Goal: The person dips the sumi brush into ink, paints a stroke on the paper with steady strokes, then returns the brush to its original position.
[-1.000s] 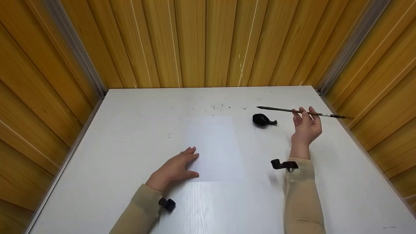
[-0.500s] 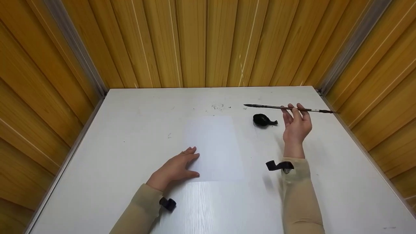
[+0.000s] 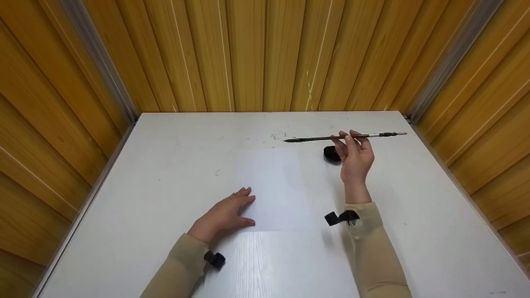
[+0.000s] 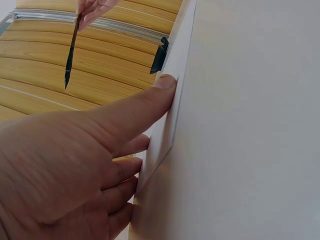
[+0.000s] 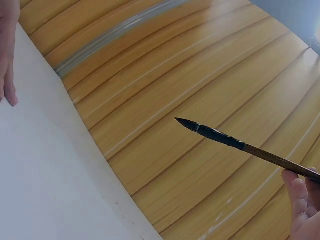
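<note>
Above the table my right hand (image 3: 357, 159) pinches a writing brush (image 3: 316, 138) by its brown handle. The brush lies nearly level, its pointed black bristles (image 5: 187, 123) toward the left and clear of the paper. My left hand (image 3: 223, 213) rests with fingers spread on the left edge of a white sheet of paper (image 3: 279, 186); the thumb (image 4: 162, 85) touches the sheet near its lower corner. Just behind the right hand sits a glossy black rounded object (image 3: 330, 155), partly hidden by the fingers; its kind I cannot tell.
The white table (image 3: 136, 198) carries small dark specks (image 3: 278, 135) near its back. Yellow wood-look panels (image 3: 244, 54) rise behind it and on both sides, with grey metal strips (image 3: 97, 56) at the corners. Each sleeve bears a small black clip-like piece (image 3: 215, 260).
My right hand has carried the brush leftward, so the bristles have come nearer the paper and the fingers now cover part of the black object. The left hand and paper stay put.
</note>
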{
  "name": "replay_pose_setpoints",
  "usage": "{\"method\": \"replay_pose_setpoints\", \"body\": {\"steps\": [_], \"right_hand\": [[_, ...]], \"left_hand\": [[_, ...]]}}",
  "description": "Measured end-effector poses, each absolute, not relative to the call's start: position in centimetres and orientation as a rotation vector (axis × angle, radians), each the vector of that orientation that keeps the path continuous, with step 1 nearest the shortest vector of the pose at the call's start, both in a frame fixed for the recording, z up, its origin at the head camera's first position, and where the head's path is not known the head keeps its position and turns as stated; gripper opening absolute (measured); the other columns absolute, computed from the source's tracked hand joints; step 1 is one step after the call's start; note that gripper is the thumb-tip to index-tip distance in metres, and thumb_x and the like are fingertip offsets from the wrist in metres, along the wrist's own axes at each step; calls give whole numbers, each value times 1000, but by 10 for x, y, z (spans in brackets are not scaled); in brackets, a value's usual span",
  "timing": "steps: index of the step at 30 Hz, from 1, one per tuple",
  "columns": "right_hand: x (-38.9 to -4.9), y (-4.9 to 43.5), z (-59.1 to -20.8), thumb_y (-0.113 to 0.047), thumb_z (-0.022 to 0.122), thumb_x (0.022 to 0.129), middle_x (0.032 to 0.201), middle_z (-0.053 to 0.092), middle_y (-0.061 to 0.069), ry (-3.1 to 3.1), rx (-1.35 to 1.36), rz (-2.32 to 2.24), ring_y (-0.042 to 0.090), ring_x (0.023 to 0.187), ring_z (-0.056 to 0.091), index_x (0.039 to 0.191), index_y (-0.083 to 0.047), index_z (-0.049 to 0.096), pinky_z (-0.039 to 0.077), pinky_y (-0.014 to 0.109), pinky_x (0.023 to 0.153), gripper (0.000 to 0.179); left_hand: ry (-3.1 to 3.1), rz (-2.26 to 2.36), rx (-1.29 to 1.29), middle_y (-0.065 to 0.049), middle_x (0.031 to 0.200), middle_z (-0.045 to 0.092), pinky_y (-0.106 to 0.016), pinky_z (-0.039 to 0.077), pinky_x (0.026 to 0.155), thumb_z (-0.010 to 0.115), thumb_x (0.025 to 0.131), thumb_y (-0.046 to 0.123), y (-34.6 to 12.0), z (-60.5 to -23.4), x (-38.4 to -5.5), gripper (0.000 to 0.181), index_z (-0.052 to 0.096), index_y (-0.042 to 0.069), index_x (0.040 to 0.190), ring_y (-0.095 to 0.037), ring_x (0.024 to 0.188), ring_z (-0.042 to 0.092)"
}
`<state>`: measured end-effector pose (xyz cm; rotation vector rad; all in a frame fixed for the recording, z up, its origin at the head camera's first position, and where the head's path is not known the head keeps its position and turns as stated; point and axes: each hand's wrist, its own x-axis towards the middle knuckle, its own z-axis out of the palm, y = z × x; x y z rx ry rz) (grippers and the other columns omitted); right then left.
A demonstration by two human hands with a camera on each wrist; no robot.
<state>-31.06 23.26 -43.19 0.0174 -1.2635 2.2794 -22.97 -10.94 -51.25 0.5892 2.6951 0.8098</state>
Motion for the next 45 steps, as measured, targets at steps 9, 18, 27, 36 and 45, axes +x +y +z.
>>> {"method": "replay_pose_setpoints", "body": {"steps": [9, 18, 27, 36, 45], "right_hand": [[-310, 198, -442, 0, 59, 102, 102, 77, 4, -1474, 160, 2194, 17, 87, 79, 115, -3, 62, 64, 21, 73, 14], [-311, 169, -452, 3, 61, 100, 99, 77, 3, -1542, 228, 2227, 16, 87, 79, 114, 2, 61, 64, 22, 73, 15], [-312, 144, -463, 4, 63, 98, 100, 78, 3, -1686, 250, 2200, 14, 87, 79, 113, 4, 63, 63, 21, 72, 15], [-311, 128, -472, 5, 64, 98, 99, 78, 4, -1750, 316, 2202, 13, 86, 79, 115, 11, 60, 62, 20, 72, 19], [-310, 115, -476, 3, 64, 98, 104, 78, 13, -1854, 338, 2148, 11, 87, 78, 114, 9, 62, 63, 22, 74, 17]], "left_hand": [[2695, 825, 645, -8, 170, 31, -51, 28, 128, 82, 88, 33, -110, -512, -230, 75, 50, 8, 152, -31, 159, 27], [2705, 816, 648, -7, 170, 31, -51, 28, 128, 82, 89, 34, -109, -512, -230, 74, 51, 9, 152, -31, 159, 27], [2697, 816, 656, -9, 169, 31, -51, 28, 128, 82, 88, 33, -110, -511, -230, 75, 51, 7, 151, -31, 158, 27], [2681, 838, 652, -7, 169, 32, -52, 28, 129, 81, 89, 32, -111, -512, -230, 74, 50, 9, 152, -31, 159, 26], [2692, 810, 629, -6, 169, 32, -52, 28, 129, 82, 88, 34, -110, -512, -230, 75, 50, 11, 153, -30, 159, 26]]}}
